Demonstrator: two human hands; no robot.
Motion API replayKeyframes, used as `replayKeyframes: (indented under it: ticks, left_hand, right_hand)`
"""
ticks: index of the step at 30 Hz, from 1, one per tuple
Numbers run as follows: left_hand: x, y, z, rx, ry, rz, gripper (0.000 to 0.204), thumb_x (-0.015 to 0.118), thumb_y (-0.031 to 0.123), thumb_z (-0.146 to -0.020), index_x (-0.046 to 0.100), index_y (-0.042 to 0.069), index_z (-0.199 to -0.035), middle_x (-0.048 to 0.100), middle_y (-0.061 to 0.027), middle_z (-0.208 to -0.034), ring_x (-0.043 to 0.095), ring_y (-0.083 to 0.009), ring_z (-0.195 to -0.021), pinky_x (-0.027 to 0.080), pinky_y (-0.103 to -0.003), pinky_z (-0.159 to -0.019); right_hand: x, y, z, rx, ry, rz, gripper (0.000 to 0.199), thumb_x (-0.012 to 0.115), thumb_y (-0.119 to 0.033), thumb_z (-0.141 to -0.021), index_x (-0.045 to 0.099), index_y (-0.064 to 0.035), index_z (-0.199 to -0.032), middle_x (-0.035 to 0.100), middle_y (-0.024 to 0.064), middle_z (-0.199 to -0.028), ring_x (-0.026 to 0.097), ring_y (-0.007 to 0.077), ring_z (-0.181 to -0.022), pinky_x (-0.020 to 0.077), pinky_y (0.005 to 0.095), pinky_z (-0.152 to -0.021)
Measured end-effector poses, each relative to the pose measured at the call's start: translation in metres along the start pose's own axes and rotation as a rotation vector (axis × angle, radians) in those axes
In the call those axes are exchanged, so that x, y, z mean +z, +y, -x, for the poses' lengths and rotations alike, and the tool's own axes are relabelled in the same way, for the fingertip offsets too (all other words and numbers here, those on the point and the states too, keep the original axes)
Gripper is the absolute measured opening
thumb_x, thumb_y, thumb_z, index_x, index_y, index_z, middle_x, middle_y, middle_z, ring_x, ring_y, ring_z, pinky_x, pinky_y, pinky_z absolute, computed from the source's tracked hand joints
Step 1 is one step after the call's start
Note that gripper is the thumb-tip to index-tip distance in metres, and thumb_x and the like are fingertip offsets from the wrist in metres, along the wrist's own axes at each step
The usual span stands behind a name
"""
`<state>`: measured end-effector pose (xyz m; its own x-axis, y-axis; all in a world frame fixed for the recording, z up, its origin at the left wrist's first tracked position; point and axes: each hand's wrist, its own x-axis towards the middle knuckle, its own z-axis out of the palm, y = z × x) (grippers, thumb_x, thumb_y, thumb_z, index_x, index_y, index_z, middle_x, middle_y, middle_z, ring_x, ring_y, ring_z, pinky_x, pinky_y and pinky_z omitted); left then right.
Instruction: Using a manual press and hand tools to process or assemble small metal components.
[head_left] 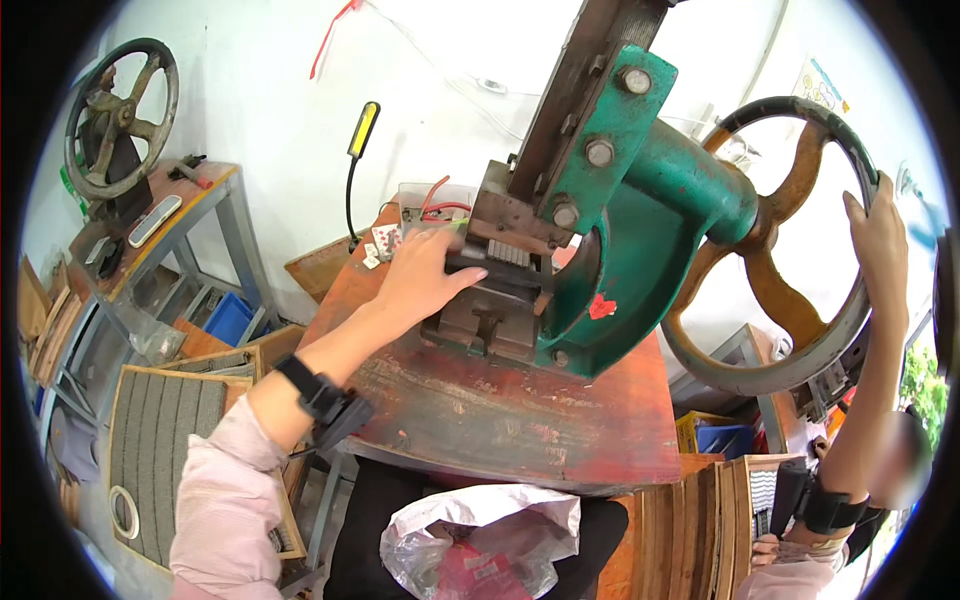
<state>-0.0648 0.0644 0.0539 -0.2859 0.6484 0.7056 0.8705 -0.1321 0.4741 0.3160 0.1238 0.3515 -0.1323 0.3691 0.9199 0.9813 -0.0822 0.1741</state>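
A green hand press (640, 250) with a worn metal slide stands on a red-brown wooden table. My left hand (425, 270) reaches to its tooling, thumb and fingers closed around a dark bar (500, 286) between the upper and lower parts. A row of light metal pieces (508, 253) shows just above that bar. At the far right, my right hand (880, 245) grips the rim of the press's large handwheel (760, 386), with the thumb sticking out inward. Some of the fingers of my left hand are hidden against the tooling.
An open plastic bag (480, 520) with something red inside lies on my lap. A clear bin (440, 200) and a yellow-black lamp (364, 130) stand behind the tabletop (480, 420). Padded wooden trays (165, 430) sit at left, near another handwheel (125, 115). Another person is at far right.
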Motion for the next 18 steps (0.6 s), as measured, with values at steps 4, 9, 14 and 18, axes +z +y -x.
replayKeyframes:
  ticks: [4, 9, 14, 18]
  left_hand:
    - [-0.041, -0.015, 0.04, 0.218, -0.155, 0.216, 0.04, 0.074, 0.035, -0.076, 0.061, 0.002, -0.095, 0.057, -0.0121, -0.088, 0.051, -0.031, -0.095, 0.04, -0.041, -0.084]
    - [-0.065, -0.041, 0.065, 0.357, -0.61, -0.062, 0.048, 0.075, 0.038, -0.074, 0.06, 0.002, -0.101, 0.057, -0.0124, -0.094, 0.051, -0.0305, -0.097, 0.041, -0.041, -0.085]
    - [-0.023, -0.03, 0.012, 0.097, -0.317, 0.229, 0.064, 0.073, 0.041, -0.076, 0.055, -0.001, -0.122, 0.055, -0.0197, -0.119, 0.045, -0.035, -0.116, 0.036, -0.044, -0.099]
    - [0.015, -0.013, -0.032, 0.031, -0.396, 0.226, 0.06, 0.074, 0.041, -0.075, 0.06, 0.003, -0.119, 0.055, -0.0164, -0.122, 0.039, -0.0369, -0.121, 0.032, -0.044, -0.102]
  right_hand:
    - [0.014, 0.009, 0.002, 0.052, 0.029, -0.184, 0.048, 0.055, -0.027, -0.089, 0.046, -0.0034, -0.13, 0.066, 0.0207, -0.092, 0.066, 0.034, -0.086, 0.0491, 0.0422, -0.079]
    - [0.01, -0.003, -0.002, 0.12, -0.078, -0.248, 0.052, 0.059, -0.022, -0.089, 0.042, -0.0018, -0.133, 0.055, 0.0078, -0.062, 0.055, 0.0153, -0.049, 0.0458, 0.0288, -0.042]
    - [0.012, -0.005, -0.001, 0.124, -0.076, -0.269, 0.055, 0.059, -0.026, -0.089, 0.04, -0.0008, -0.135, 0.056, 0.0082, -0.064, 0.056, 0.0129, -0.051, 0.0457, 0.0245, -0.04]
    - [0.016, 0.002, -0.004, 0.106, -0.054, -0.283, 0.054, 0.06, -0.029, -0.089, 0.043, 0.0001, -0.132, 0.058, 0.0097, -0.069, 0.058, 0.0129, -0.053, 0.0473, 0.0237, -0.041]
